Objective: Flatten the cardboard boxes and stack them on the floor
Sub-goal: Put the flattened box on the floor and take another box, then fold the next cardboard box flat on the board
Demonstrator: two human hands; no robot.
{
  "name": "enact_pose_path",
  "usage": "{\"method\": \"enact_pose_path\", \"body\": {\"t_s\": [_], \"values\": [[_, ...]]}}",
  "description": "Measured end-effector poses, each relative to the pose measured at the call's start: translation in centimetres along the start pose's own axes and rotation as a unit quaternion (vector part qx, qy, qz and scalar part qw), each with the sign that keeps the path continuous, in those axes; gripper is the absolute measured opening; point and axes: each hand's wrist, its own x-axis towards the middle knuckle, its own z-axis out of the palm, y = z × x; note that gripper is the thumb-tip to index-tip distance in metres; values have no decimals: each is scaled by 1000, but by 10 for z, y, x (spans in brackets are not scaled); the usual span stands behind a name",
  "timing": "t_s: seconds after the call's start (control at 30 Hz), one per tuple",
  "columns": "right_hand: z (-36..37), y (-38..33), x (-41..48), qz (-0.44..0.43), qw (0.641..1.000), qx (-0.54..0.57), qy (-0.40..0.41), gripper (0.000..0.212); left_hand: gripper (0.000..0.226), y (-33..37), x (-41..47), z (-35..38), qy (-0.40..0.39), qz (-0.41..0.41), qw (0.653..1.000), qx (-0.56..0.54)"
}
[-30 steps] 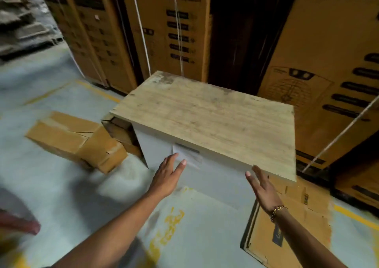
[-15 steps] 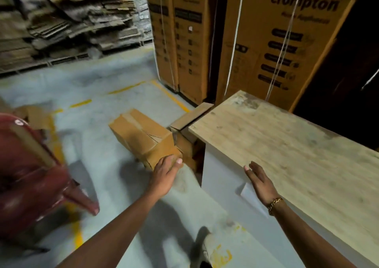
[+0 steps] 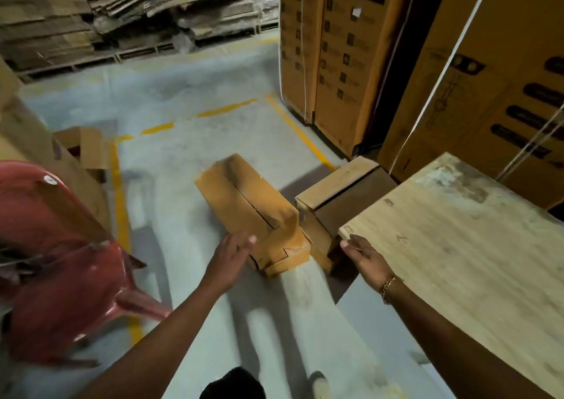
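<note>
**Cardboard boxes on the floor, both hands open**

Brown and long, one cardboard box (image 3: pixel 244 203) lies on its side on the grey floor (image 3: pixel 183 154), not yet flat. Its top has a slit down the middle. A second box (image 3: pixel 335 191) sits just beside it, tucked against the left corner of the wooden surface (image 3: pixel 457 261).

The left hand (image 3: pixel 232 253) is at the near end of the long box with its fingers straight and spread. I cannot tell if it touches the box. The right hand (image 3: pixel 364 260) is right under the near left corner of the surface, fingers loose and holding nothing. It wears a gold bracelet (image 3: pixel 389 287).

A red chair (image 3: pixel 55 246) leans in on the left, with an open box (image 3: pixel 82 148) behind it. Tall printed boxes (image 3: pixel 335 63) stand along the right side, at the edge of a yellow line (image 3: pixel 300 130). Between the chair and the long box the floor is bare, and it is also bare past the far end of the box. A pile of flat cardboard (image 3: pixel 91 17) lies at the far edge of the floor.
</note>
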Motion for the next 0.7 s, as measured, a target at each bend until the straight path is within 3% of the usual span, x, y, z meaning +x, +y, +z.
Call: {"method": "enact_pose_path", "body": {"t_s": [0.23, 0.37, 0.47, 0.7], "values": [[72, -47, 139, 57, 998, -25, -29, 60, 6, -66, 140, -34, -53, -79, 995, -36], [125, -63, 234, 98, 992, -59, -51, 54, 19, -118, 240, -55, -100, -131, 986, -33], [165, -68, 306, 145, 983, -89, -74, 63, 25, -161, 308, -63, -128, -172, 976, -27], [243, -76, 456, 171, 975, -109, -85, 65, 27, -238, 418, -40, -96, -322, 934, -126]]}}
